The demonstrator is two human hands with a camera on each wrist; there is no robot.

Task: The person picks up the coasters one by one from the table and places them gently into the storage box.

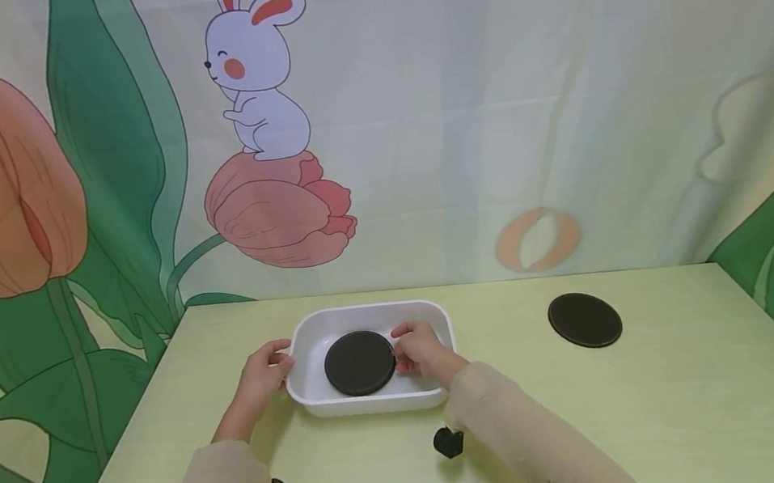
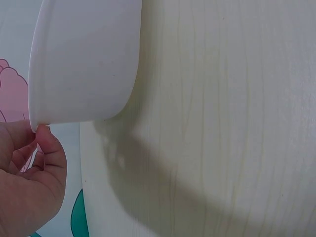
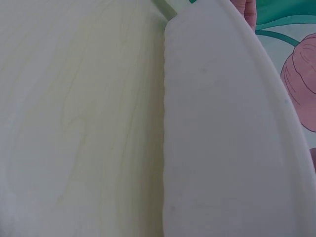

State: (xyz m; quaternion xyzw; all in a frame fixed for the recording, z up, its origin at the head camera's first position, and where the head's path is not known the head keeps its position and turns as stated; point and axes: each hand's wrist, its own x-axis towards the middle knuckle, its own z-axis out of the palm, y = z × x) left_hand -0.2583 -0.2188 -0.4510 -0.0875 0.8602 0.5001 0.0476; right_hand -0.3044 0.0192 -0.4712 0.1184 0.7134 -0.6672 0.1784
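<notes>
A white rectangular tray [image 1: 367, 310] sits on the pale wooden table [image 1: 674, 416], with a round black disc [image 1: 359, 363] lying inside it. My left hand [image 1: 266, 371] grips the tray's left rim. In the left wrist view its curled fingers [image 2: 47, 148] meet the tray's outer wall [image 2: 84, 64]. My right hand [image 1: 416, 349] reaches into the tray and pinches the disc's right edge with curled fingers. The right wrist view shows mostly the tray's white wall [image 3: 222, 138] and a fingertip [image 3: 247, 7] at the top.
A second black disc [image 1: 584, 320] lies flat on the table to the right of the tray. A printed backdrop with a rabbit [image 1: 256, 71] and tulips hangs right behind the table's far edge. Small black wrist mounts [image 1: 448, 441] hang under both sleeves.
</notes>
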